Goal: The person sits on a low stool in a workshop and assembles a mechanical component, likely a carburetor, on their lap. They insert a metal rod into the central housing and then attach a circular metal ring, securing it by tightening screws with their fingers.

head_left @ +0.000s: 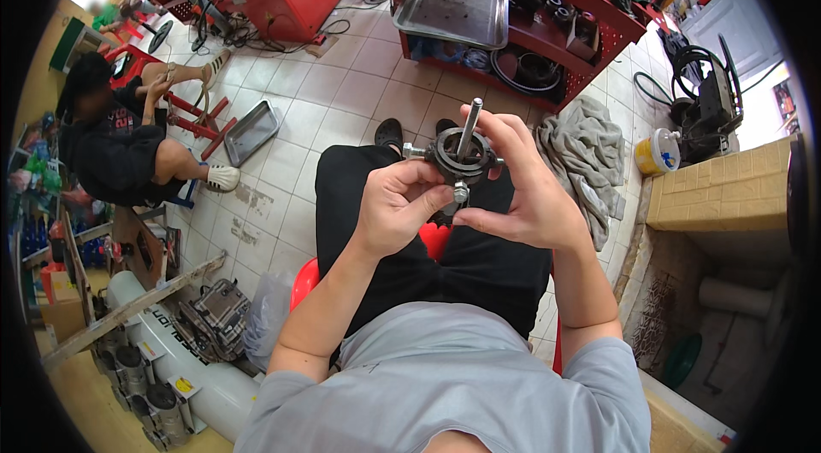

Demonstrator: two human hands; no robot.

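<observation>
Above my lap I hold a dark metal ring-shaped assembly [463,151] with bolts sticking out of its sides and a bright steel rod [469,130] standing up through its middle. My left hand [400,201] is closed on its lower left side, with thumb and fingers pinching next to a bolt head [460,194]. Around the right side curves my right hand [534,188]; its fingers reach behind the ring and its thumb lies near the lower bolt. The fingertips behind the ring are partly hidden.
Ahead stands a red tool cart [590,51] bearing a metal tray [453,4] and parts. A grey cloth [586,158] lies on the tiles at right, near a yellow-white bucket [657,152]. At left, a seated person [111,132] is beside another tray [252,133]. A compressor tank [184,359] is at lower left.
</observation>
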